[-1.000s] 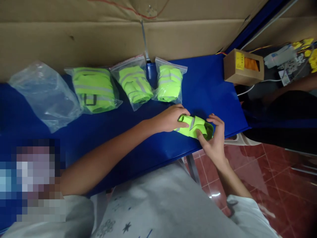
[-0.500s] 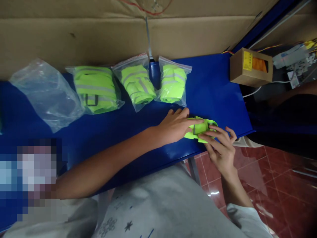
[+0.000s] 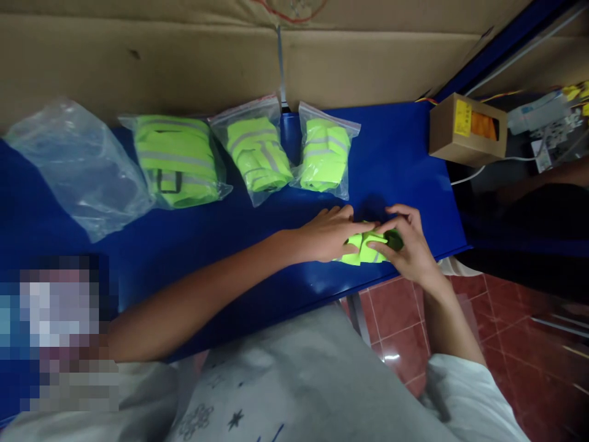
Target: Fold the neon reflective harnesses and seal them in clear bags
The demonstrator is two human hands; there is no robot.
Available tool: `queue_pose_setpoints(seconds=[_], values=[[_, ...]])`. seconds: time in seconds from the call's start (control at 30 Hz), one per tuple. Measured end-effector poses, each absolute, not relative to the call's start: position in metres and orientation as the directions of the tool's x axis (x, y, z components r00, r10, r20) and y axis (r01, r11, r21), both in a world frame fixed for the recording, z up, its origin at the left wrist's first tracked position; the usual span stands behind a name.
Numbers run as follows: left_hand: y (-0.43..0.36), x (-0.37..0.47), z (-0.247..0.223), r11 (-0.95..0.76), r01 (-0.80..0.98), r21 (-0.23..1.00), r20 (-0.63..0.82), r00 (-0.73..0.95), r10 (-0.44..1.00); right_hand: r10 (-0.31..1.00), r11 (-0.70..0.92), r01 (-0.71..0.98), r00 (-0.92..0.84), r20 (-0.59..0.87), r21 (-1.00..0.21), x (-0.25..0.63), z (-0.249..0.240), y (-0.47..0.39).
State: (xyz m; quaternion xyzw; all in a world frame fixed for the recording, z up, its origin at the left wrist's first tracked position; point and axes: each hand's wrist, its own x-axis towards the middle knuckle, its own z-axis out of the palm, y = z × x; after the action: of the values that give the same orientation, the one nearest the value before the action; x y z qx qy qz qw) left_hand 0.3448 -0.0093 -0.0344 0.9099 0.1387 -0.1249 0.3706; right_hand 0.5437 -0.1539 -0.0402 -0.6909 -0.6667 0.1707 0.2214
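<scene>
A folded neon yellow-green reflective strap (image 3: 372, 253) with grey stripes lies near the front edge of the blue table (image 3: 391, 153). My left hand (image 3: 329, 234) reaches in from the left; its index finger and thumb press on the strap's left part, the other fingers curled. From the right, my right hand (image 3: 408, 245) pinches the strap's right part between thumb and fingers. Both hands cover portions of the strap. Behind them stand clear zip bags with folded neon reflective gear: a large one (image 3: 177, 161), a middle one (image 3: 257, 153) and a smaller one (image 3: 324, 153).
A crumpled clear plastic bag (image 3: 83, 166) lies at the left. At the table's right end sits a cardboard box (image 3: 464, 132) with orange contents, beside cables and small parts. Cardboard (image 3: 184, 67) walls the back. Another person's dark-clothed body (image 3: 534, 215) is at the right.
My right hand has shifted up and drawn its fingers into a pinch, folding over the strap's right side. My left hand stays on the strap. The view has moved slightly.
</scene>
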Motion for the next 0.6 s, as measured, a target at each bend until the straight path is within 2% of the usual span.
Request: queue_pose_setpoints(seconds=[0.1, 0.2, 0.27, 0.47, 0.6], values=[[-0.008, 0.347, -0.048, -0.602, 0.371, 0.707, -0.278, 0.929, 0.246, 0.994, -0.1, 0.794, 0.059, -0.087, -0.6, 0.558, -0.048, -0.143], [-0.006, 0.347, -0.057, -0.529, 0.404, 0.746, -0.276, 0.911, 0.306, 0.973, -0.091, 0.766, -0.07, -0.222, -0.637, 0.561, -0.047, -0.135], [-0.005, 0.343, -0.06, -0.476, 0.378, 0.794, -0.248, 0.916, 0.314, 0.958, -0.087, 0.727, -0.127, -0.258, -0.681, 0.558, -0.045, -0.131], [-0.011, 0.317, -0.062, -0.258, 0.057, 0.965, 0.016, 0.962, 0.273, 0.972, -0.022, 0.616, -0.171, -0.161, -0.787, 0.536, -0.043, -0.13], [-0.019, 0.303, -0.066, -0.225, 0.065, 0.972, 0.021, 0.933, 0.358, 0.972, 0.01, 0.602, -0.192, -0.133, -0.798, 0.522, -0.048, -0.132]])
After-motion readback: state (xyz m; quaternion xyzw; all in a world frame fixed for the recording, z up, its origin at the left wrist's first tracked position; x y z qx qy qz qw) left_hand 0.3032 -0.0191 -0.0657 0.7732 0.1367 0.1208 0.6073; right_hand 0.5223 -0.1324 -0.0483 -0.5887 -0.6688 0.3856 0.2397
